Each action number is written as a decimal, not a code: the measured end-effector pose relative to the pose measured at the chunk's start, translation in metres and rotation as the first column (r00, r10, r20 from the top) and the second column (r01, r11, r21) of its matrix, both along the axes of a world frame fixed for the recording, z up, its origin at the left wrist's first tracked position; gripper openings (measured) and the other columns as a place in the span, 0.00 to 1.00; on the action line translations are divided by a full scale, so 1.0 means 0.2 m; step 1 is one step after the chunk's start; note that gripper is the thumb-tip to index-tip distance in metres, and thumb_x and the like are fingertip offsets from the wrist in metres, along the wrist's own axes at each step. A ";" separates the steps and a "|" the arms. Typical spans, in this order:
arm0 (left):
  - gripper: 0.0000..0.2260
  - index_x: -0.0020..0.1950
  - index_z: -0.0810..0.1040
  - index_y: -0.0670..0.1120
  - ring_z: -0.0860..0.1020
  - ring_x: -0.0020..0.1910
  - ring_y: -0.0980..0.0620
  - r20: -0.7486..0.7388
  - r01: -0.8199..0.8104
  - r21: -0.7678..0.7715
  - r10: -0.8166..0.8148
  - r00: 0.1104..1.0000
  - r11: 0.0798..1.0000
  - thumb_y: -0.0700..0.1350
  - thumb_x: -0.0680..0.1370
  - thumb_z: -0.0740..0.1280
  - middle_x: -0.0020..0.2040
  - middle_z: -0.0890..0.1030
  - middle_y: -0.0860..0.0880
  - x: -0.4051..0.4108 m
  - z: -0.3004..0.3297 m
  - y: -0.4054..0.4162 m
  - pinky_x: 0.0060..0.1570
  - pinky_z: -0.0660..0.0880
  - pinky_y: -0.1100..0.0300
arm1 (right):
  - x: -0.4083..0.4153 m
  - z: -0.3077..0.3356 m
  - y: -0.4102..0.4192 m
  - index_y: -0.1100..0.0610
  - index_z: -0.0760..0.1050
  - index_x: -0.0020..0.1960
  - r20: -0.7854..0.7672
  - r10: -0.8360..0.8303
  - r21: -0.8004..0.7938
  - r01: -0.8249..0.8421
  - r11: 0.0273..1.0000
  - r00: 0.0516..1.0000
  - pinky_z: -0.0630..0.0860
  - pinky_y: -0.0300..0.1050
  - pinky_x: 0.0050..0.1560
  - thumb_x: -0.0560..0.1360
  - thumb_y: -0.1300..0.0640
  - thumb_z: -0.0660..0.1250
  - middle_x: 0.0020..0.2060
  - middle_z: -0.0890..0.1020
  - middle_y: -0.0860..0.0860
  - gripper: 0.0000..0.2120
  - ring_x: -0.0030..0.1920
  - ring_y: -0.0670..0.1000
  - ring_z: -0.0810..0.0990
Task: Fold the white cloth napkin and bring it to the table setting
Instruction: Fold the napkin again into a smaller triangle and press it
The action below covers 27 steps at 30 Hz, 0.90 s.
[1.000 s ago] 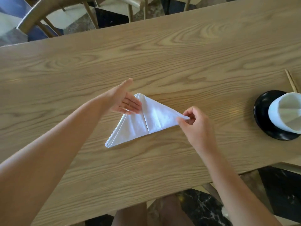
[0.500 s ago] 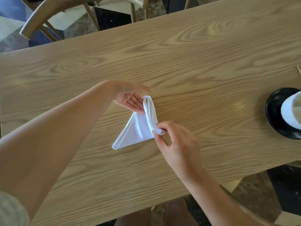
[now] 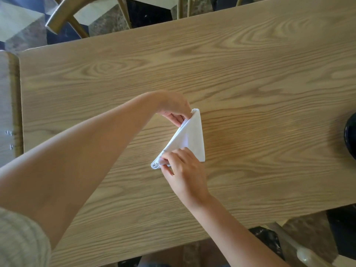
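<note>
Two hands meet on the white cloth napkin (image 3: 189, 138), folded into a narrow triangle on the counter (image 3: 250, 78): the left hand (image 3: 174, 108) pinches its far tip, the right hand (image 3: 181, 166) pinches its near corner, so its long axis runs between them. Bare wood spreads to the napkin's right up to the black plate (image 3: 351, 137) at the counter's right edge, probably the setting, and the right hand lies nearer that side.
</note>
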<state>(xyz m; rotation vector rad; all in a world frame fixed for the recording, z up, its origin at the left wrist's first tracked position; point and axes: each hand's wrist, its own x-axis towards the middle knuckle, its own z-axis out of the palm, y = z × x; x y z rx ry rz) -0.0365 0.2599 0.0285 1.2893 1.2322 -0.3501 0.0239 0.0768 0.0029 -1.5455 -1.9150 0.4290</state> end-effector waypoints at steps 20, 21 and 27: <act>0.21 0.71 0.64 0.40 0.62 0.73 0.48 0.114 -0.243 0.942 0.459 0.881 0.232 0.40 0.78 0.54 0.72 0.67 0.44 -0.18 -0.12 -0.69 0.70 0.57 0.53 | 0.23 -0.02 0.19 0.61 0.65 0.70 0.076 -0.001 0.015 0.000 1.000 0.997 0.58 0.53 0.72 0.78 0.64 0.51 0.70 0.67 0.56 0.21 0.73 0.54 0.61; 0.23 0.74 0.60 0.41 0.58 0.74 0.49 0.013 -0.145 0.948 0.423 0.906 0.283 0.42 0.78 0.52 0.74 0.62 0.45 -0.15 -0.15 -0.78 0.72 0.52 0.50 | 0.24 -0.03 0.24 0.59 0.61 0.72 0.180 0.021 -0.032 -0.016 0.999 0.983 0.53 0.54 0.73 0.79 0.60 0.50 0.73 0.62 0.55 0.22 0.74 0.53 0.55; 0.22 0.74 0.61 0.45 0.60 0.73 0.49 -0.287 0.162 0.900 0.269 0.920 0.405 0.48 0.80 0.52 0.74 0.62 0.47 -0.10 -0.30 -0.92 0.70 0.54 0.41 | 0.27 -0.19 0.36 0.54 0.54 0.75 0.413 0.308 -0.261 -0.213 0.941 0.857 0.49 0.58 0.74 0.80 0.50 0.48 0.76 0.54 0.54 0.25 0.75 0.51 0.47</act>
